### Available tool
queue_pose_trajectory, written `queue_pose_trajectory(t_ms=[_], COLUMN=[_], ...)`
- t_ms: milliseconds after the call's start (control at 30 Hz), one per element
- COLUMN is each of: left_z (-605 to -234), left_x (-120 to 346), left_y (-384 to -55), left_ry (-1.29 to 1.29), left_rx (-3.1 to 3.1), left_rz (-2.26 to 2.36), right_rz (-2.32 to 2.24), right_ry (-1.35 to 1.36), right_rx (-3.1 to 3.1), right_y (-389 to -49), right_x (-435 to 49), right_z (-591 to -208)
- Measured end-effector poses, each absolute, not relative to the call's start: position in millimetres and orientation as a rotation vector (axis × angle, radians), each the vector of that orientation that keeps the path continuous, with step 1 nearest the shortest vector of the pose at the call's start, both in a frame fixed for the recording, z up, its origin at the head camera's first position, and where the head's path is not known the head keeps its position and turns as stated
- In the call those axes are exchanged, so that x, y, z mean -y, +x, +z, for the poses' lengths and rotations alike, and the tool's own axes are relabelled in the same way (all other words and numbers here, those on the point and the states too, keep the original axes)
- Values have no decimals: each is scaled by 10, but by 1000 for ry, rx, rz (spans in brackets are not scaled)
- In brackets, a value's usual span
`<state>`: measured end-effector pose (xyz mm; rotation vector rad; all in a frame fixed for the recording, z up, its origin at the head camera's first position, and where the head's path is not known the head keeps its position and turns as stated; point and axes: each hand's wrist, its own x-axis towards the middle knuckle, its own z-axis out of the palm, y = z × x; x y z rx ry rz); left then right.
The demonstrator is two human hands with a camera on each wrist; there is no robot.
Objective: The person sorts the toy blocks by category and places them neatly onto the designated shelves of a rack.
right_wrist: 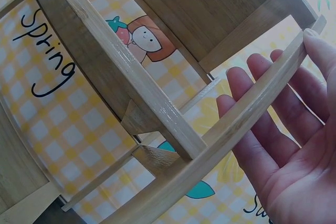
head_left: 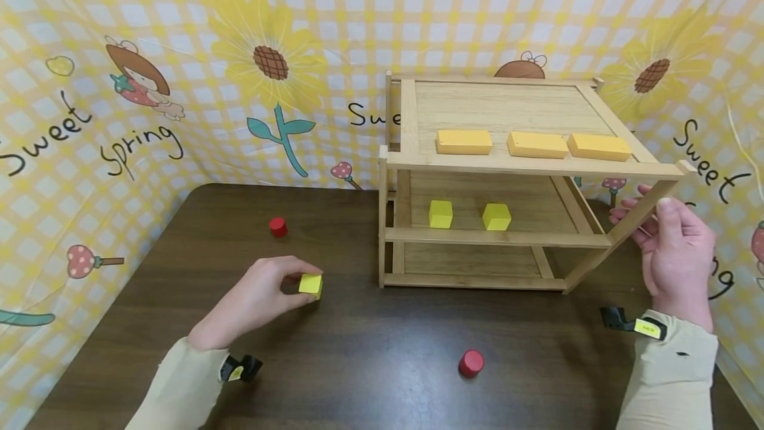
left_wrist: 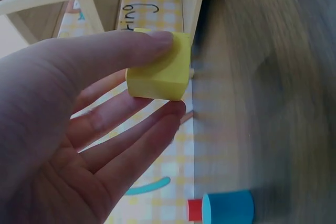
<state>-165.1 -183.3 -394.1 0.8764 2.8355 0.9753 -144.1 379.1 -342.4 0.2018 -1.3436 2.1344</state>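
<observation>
In the head view my left hand (head_left: 259, 294) pinches a yellow cube (head_left: 310, 286) between thumb and fingertips, close over the dark table to the left of the shelf. The left wrist view shows the thumb on one face of the cube (left_wrist: 160, 72) and the fingers beneath. My right hand (head_left: 680, 244) is at the right front post (head_left: 635, 214) of a three-tier wooden shelf (head_left: 507, 166). The right wrist view has the thumb on the front of the post (right_wrist: 236, 111) and the fingers behind it. Two yellow cubes (head_left: 440, 214) sit on the middle tier.
Three orange-yellow rectangular blocks (head_left: 537, 145) lie along the front of the top tier. One red cylinder (head_left: 278, 227) stands at the back left of the table, another red cylinder (head_left: 471, 363) near the front. A blue cylinder (left_wrist: 228, 206) shows in the left wrist view.
</observation>
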Motion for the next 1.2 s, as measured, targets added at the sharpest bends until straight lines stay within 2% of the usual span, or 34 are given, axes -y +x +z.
queue_pose_trajectory(t_ms=[1200], left_z=[-3974], left_x=[1274], left_y=[-1614], left_ry=[959], left_rx=[-2714], left_rz=[1247], right_rz=[2133], right_ry=[189], right_rx=[1320], right_y=[-1443], right_x=[-3771], right_z=[-3424])
